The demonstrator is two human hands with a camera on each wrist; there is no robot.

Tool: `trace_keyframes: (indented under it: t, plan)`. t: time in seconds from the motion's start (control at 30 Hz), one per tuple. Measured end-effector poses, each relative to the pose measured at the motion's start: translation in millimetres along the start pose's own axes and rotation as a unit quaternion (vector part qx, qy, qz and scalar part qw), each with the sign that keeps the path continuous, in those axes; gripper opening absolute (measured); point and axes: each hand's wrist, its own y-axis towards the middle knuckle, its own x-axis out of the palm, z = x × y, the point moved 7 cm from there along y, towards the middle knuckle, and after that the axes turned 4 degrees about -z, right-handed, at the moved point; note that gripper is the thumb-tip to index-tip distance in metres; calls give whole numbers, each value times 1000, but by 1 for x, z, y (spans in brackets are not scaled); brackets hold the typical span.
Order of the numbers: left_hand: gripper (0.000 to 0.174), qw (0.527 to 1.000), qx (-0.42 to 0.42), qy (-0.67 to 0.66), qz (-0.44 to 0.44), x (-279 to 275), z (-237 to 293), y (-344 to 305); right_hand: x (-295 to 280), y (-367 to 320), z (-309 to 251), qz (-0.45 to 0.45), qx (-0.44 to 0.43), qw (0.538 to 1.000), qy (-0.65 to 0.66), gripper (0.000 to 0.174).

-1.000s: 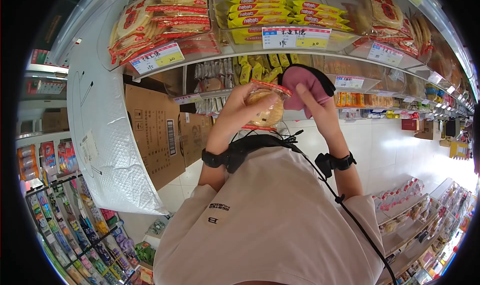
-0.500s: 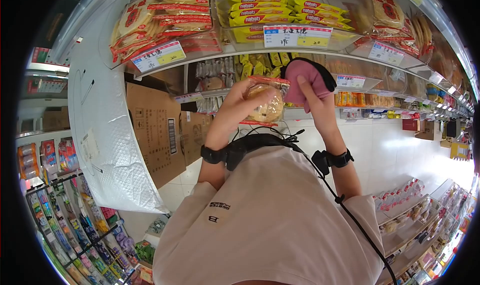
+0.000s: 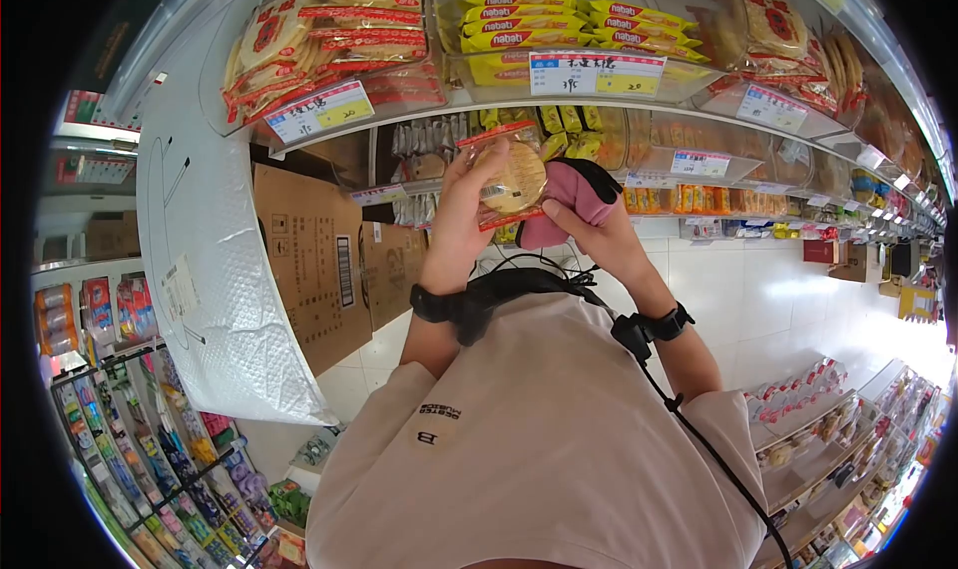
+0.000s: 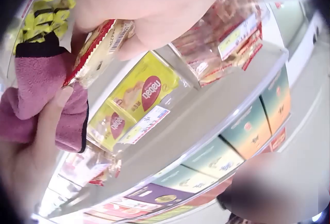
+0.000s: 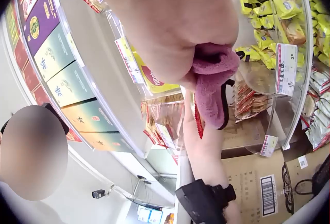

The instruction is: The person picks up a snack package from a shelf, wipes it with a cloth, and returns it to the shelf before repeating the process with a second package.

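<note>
In the head view my left hand (image 3: 467, 195) grips a clear packet of round flat crackers (image 3: 515, 180) with red edges, thumb across its front. A pink cloth with black trim (image 3: 584, 192) is bunched in my right hand (image 3: 605, 238), close beside the packet's right edge. From the left wrist, the packet (image 4: 98, 54) shows edge-on with a barcode, and the cloth (image 4: 38, 82) meets its lower end. The right wrist view shows the cloth (image 5: 211, 87) folded under my right hand (image 5: 175, 28), with the packet mostly hidden behind it.
Above the hands runs a shelf of clear bins with yellow nabati wafer packs (image 3: 524, 25), cracker packets (image 3: 274, 45) and price tags (image 3: 597, 74). Lower bins hold small yellow packs (image 3: 569, 120). Cardboard boxes (image 3: 309, 270) and a white padded sheet (image 3: 220, 299) stand at the left.
The packet has moved slightly left and up, turned more face-on. My right hand has come down and left with the cloth, now against the packet's lower right side.
</note>
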Motion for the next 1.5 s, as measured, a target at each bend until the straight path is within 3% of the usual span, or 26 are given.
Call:
trace_keyframes:
  t: [0.1, 0.2, 0.23, 0.33, 0.37, 0.4, 0.47, 0.6, 0.67, 0.77, 0.8, 0.83, 0.93, 1.1, 1.2, 1.4, 1.5]
  plan:
    - [40, 995, -36, -79, -46, 2, -4, 2, -1, 2, -5, 2, -42, 998, -39, 35]
    - [33, 995, -14, -98, -15, -6, -5, 5, -19, 1, 11, 89, 4, 995, -39, 34]
    - [35, 998, -8, -66, -1, -10, -5, 5, -24, 2, 10, 127, -52, 989, -46, 32]
    - [40, 999, 9, 3, 40, -18, -7, 5, -20, -3, 4, 164, -58, 972, -159, 34]
    - [41, 998, 11, 9, 55, -15, -10, 6, -8, -2, -7, 160, -122, 961, -190, 38]
    - [41, 997, 11, 16, 70, -12, -13, 6, 9, 1, -12, 97, -160, 950, -251, 50]
    - [46, 996, 36, -68, 46, 1, -10, 8, 41, 0, -27, -29, -224, 868, -442, 59]
    - [58, 993, 50, -108, 16, 17, -7, 12, 42, 10, -21, -21, -217, 903, -371, 61]
    - [60, 996, 25, -70, 57, 18, -23, 6, 33, 20, -23, 7, -225, 912, -342, 59]
    - [62, 997, -13, -76, 27, 14, -26, 8, 34, 23, -22, 12, -231, 907, -351, 55]
    - [62, 996, -7, -91, 6, 20, -14, 8, 36, 21, -24, 9, -234, 903, -361, 55]
    - [65, 994, 8, -90, 54, 19, -7, 5, 41, 16, -27, -5, -233, 900, -368, 53]
    - [68, 995, 62, -54, 63, 9, -9, 11, 49, 13, -27, -29, -229, 910, -344, 49]
    - [67, 997, -31, -64, 40, 17, -24, 1, 29, 33, -21, 25, -232, 933, -273, 34]
    - [72, 997, 11, -33, 65, 18, -13, 5, 27, 30, -17, 16, -227, 930, -288, 34]
    - [67, 1000, 3, 17, 23, 25, -15, 0, 23, 28, -16, 26, -198, 960, -198, 35]
    - [68, 998, 9, 41, 39, 19, -27, 5, 21, 29, -17, 67, -189, 948, -248, 39]
